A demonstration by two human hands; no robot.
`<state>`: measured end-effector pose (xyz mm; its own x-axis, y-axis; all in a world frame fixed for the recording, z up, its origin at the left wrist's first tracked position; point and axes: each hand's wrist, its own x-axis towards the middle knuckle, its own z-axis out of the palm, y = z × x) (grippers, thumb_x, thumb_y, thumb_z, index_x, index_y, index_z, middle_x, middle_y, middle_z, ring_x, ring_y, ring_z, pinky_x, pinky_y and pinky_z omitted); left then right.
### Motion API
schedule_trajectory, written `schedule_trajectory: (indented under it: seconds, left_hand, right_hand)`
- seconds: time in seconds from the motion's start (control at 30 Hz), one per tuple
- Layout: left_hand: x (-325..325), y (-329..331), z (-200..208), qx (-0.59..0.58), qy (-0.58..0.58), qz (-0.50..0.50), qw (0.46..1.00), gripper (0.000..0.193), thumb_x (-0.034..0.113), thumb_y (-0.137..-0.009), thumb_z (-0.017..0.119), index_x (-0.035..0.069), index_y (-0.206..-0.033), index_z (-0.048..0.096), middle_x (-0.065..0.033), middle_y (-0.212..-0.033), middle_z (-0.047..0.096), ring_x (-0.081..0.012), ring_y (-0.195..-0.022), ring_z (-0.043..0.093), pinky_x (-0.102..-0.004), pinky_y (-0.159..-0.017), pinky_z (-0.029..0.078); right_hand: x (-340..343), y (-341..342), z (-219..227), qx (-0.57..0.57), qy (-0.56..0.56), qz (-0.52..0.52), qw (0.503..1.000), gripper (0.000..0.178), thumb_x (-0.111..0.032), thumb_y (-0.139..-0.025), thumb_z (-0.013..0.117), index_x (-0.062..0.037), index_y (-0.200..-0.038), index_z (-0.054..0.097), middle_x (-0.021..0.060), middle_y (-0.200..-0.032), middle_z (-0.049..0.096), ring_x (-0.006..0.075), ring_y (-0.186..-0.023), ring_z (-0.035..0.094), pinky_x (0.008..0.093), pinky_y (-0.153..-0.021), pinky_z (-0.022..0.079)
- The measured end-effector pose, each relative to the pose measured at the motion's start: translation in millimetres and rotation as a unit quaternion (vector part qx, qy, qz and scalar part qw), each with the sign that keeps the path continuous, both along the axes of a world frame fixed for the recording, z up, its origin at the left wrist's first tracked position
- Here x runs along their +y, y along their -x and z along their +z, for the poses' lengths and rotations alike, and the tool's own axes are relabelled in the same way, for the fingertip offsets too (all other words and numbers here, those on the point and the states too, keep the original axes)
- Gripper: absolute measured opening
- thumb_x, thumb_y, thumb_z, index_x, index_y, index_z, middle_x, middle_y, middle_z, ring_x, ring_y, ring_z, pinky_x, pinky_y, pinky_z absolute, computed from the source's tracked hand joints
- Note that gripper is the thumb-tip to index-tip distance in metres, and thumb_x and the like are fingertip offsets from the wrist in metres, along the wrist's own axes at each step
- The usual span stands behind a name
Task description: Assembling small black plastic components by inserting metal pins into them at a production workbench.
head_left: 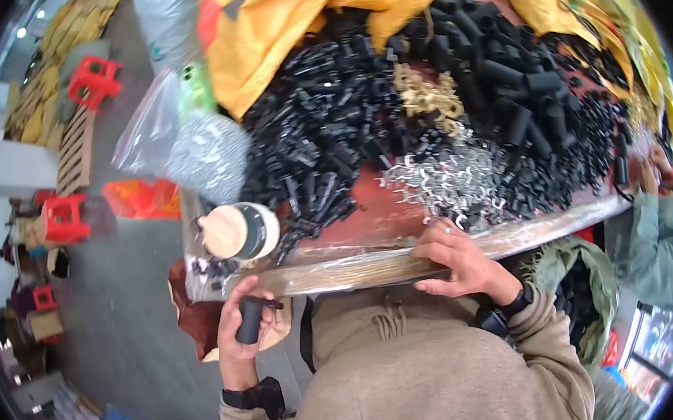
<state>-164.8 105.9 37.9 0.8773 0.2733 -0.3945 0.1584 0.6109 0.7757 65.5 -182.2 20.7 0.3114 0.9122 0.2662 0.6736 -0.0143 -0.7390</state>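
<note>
while left fingers [243,287] wrap black tube [249,321], right fingers [438,251], loosely spread, bend over table edge [342,273].

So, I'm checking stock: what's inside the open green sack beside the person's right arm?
Dark pieces show in the mouth of the green sack, too dim to identify. Anything deeper is hidden by them and the sack's sides.

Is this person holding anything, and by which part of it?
The left hand holds a black cylindrical part around its wide body. Whether the right hand, near the small silvery pieces, holds anything cannot be told.
</note>
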Motion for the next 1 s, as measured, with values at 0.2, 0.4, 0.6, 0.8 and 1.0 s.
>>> schedule_trajectory:
  seconds: [0.2,0.4,0.6,0.8,1.0]
  left_hand:
    - [-17,-38,13,-0.030,0.028,-0.179,0.983,0.055,0.043,-0.083,0.046,-0.005,-0.111,0.042,-0.0193,-0.086,0.056,-0.0147,-0.054,0.054,-0.0221,-0.044,0.044]
    - [-85,-127,14,0.040,-0.029,-0.312,0.949,0.047,0.037,-0.085,0.047,-0.003,-0.111,0.045,-0.0135,-0.087,0.058,-0.0156,-0.063,0.059,-0.0222,-0.053,0.048]
    - [-132,-158,-7,0.025,0.020,-0.317,0.948,0.041,0.034,-0.088,0.045,0.000,-0.111,0.046,-0.0096,-0.093,0.057,-0.0131,-0.073,0.057,-0.0221,-0.062,0.045]
    - [-97,-137,-7,0.029,-0.024,-0.334,0.942,0.035,0.027,-0.087,0.048,0.001,-0.110,0.047,-0.0086,-0.086,0.058,-0.0117,-0.070,0.057,-0.0210,-0.059,0.044]
    - [-35,-58,-13,0.017,-0.164,0.011,0.986,0.017,0.013,-0.082,0.055,0.002,-0.095,0.052,-0.0009,-0.063,0.050,-0.0081,-0.054,0.046,-0.0187,-0.050,0.036]
  right_hand:
    - [10,12,8,0.029,-0.005,-0.011,1.000,0.048,-0.033,-0.070,0.066,-0.0042,-0.104,0.050,0.0115,-0.094,0.049,0.0279,-0.082,0.048,0.0370,-0.074,0.038]
    - [16,30,17,0.085,-0.035,-0.026,0.995,0.056,-0.035,-0.070,0.067,-0.0044,-0.112,0.047,0.0141,-0.102,0.049,0.0321,-0.091,0.050,0.0388,-0.078,0.041]
    - [-29,27,17,0.091,-0.087,-0.089,0.988,0.055,-0.032,-0.070,0.068,-0.0070,-0.113,0.047,0.0122,-0.097,0.051,0.0293,-0.085,0.053,0.0371,-0.070,0.045]
    - [-123,26,52,0.018,0.031,-0.382,0.924,0.037,-0.023,-0.058,0.076,-0.0047,-0.086,0.059,0.0096,-0.079,0.059,0.0235,-0.069,0.057,0.0304,-0.061,0.044]
    - [-245,64,56,-0.002,0.232,-0.610,0.757,0.034,-0.013,-0.058,0.068,0.0004,-0.085,0.055,0.0086,-0.069,0.051,0.0170,-0.064,0.052,0.0273,-0.058,0.042]
